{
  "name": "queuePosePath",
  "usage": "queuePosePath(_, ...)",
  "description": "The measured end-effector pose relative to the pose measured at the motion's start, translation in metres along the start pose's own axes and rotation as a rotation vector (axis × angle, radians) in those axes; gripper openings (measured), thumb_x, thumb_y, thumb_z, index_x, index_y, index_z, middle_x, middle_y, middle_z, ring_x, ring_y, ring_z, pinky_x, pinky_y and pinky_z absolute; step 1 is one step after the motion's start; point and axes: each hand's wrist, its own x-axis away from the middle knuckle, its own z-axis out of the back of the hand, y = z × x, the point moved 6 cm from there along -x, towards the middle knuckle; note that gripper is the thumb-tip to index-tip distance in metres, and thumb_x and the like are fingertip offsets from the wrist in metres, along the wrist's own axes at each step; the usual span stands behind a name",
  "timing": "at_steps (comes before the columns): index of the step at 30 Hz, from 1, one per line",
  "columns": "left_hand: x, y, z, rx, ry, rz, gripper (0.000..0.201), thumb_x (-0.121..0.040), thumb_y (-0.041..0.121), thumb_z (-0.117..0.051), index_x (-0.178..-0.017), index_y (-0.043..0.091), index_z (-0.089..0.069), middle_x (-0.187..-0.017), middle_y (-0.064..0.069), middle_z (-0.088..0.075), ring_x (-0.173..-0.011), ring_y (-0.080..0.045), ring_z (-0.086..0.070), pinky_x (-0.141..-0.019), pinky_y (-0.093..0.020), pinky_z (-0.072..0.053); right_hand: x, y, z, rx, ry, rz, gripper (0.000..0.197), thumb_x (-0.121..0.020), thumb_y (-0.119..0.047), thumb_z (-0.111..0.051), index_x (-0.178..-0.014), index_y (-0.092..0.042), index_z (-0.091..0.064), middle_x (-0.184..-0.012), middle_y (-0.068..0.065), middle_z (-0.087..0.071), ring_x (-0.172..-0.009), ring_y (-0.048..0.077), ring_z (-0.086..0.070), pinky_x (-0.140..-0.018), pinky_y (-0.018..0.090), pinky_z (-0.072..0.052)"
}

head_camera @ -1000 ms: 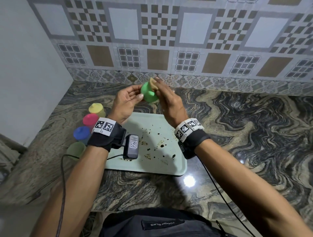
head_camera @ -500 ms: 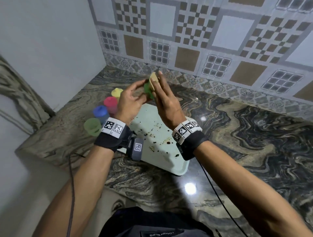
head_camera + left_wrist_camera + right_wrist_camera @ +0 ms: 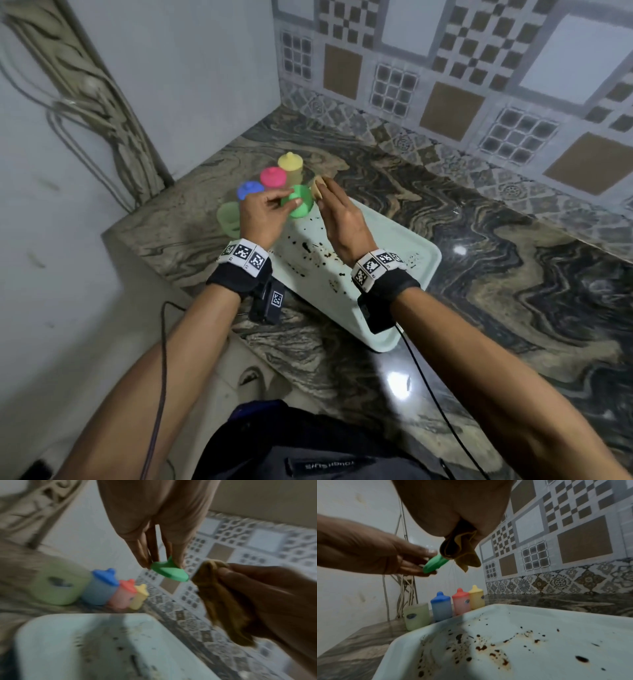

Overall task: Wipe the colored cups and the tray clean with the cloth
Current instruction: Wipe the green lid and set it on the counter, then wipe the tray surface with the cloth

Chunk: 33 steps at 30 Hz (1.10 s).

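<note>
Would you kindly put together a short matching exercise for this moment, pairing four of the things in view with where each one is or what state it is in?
Things:
1. green lid
2. cloth
3. tray
4. pale green cup

Places or states:
A. spattered with dark brown spots
B. pinched in the fingers of the left hand
C. standing on the counter with no lid on, next to the blue cup
D. bunched in the right hand

Pairs: 1-B, 2-D, 3-A, 4-C
</note>
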Motion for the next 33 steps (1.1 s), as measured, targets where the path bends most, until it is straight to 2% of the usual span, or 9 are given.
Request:
queuePosePath(2,-0.01,-0.023,0.022,-0.041,0.12,0.081,0.03,-0.073,0.016,-0.084,-0.101,0.008,-0.076,-0.092,-0.004,-0.073,-0.084,-0.023,-0.07,-0.085,-0.031,-0.056,0.0,0.001,-0.007,-0.009,-0.023,-0.012,0.042,-0.106,-0.016,-0.046,-0.147,-0.006,-0.046,-0.156,0.016,-0.039,-0.144,0.028,-0.039,-0.117,0.018,-0.022)
queuePosePath(4,-0.021,-0.047,0.047,-0.122,0.221,0.155,0.03,-0.075,0.014,-0.082,-0.102,0.002,-0.075,-0.093,-0.011,-0.073,-0.08,-0.021,-0.066,-0.079,-0.026,-0.053,-0.002,0.002,-0.013,-0.021,-0.046,-0.021,0.043,-0.107,-0.018,-0.045,-0.148,-0.007,-0.045,-0.157,0.015,-0.038,-0.145,0.025,-0.036,-0.118,0.016,-0.02)
queuePosePath(6,-0.028,-0.071,0.068,-0.116,0.288,0.215,0.031,-0.073,0.016,-0.083,-0.1,0.002,-0.075,-0.093,-0.015,-0.073,-0.079,-0.026,-0.068,-0.076,-0.03,-0.058,-0.005,0.004,-0.019,-0.037,-0.065,-0.041,0.043,-0.107,-0.018,-0.043,-0.149,-0.007,-0.044,-0.158,0.013,-0.036,-0.147,0.023,-0.033,-0.118,0.013,-0.017)
queuePosePath(9,-0.031,-0.087,0.085,-0.198,0.304,0.254,0.027,-0.078,0.012,-0.079,-0.102,0.0,-0.074,-0.097,-0.013,-0.072,-0.08,-0.019,-0.063,-0.064,-0.016,-0.048,-0.009,0.007,-0.029,-0.037,-0.09,-0.052,0.043,-0.108,-0.019,-0.042,-0.149,-0.008,-0.043,-0.159,0.012,-0.035,-0.147,0.022,-0.033,-0.112,0.001,-0.009)
queuePosePath(15,-0.042,-0.094,0.091,-0.291,0.289,0.268,0.025,-0.082,0.015,-0.076,-0.104,0.002,-0.074,-0.1,-0.015,-0.072,-0.08,-0.017,-0.061,-0.071,-0.019,-0.044,-0.011,0.005,-0.044,-0.033,-0.111,-0.052,0.042,-0.108,-0.02,-0.043,-0.148,-0.007,-0.046,-0.157,0.012,-0.039,-0.145,0.025,-0.037,-0.112,0.002,-0.011)
queuePosePath(17,-0.046,-0.095,0.09,-0.298,0.273,0.261,0.026,-0.081,0.014,-0.077,-0.104,0.002,-0.074,-0.1,-0.015,-0.072,-0.084,-0.021,-0.065,-0.074,-0.022,-0.048,-0.01,0.004,-0.046,-0.031,-0.127,-0.052,0.042,-0.107,-0.019,-0.043,-0.148,-0.007,-0.045,-0.157,0.012,-0.039,-0.145,0.024,-0.037,-0.114,0.006,-0.013)
queuePosePath(20,-0.05,-0.096,0.088,-0.327,0.257,0.24,0.026,-0.08,0.015,-0.077,-0.102,0.003,-0.074,-0.1,-0.017,-0.073,-0.09,-0.029,-0.069,-0.076,-0.025,-0.05,-0.01,0.004,-0.047,-0.02,-0.141,-0.053,0.043,-0.107,-0.019,-0.043,-0.148,-0.006,-0.045,-0.158,0.012,-0.038,-0.145,0.025,-0.037,-0.118,0.019,-0.022)
queuePosePath(29,-0.051,-0.092,0.083,-0.453,0.221,0.236,0.027,-0.083,0.02,-0.075,-0.105,0.004,-0.073,-0.103,-0.017,-0.072,-0.092,-0.032,-0.067,-0.079,-0.03,-0.05,-0.004,0.009,-0.05,0.022,-0.197,-0.054,0.044,-0.107,-0.02,-0.042,-0.15,-0.009,-0.043,-0.16,0.013,-0.034,-0.142,0.031,-0.041,-0.115,0.038,-0.037)
queuePosePath(33,-0.052,-0.089,0.083,-0.472,0.205,0.253,0.026,-0.084,0.019,-0.074,-0.104,0.003,-0.072,-0.103,-0.018,-0.071,-0.095,-0.033,-0.067,-0.078,-0.028,-0.048,0.0,0.007,-0.047,0.03,-0.224,-0.061,0.044,-0.107,-0.018,-0.042,-0.15,-0.008,-0.043,-0.16,0.015,-0.033,-0.143,0.033,-0.04,-0.115,0.039,-0.037)
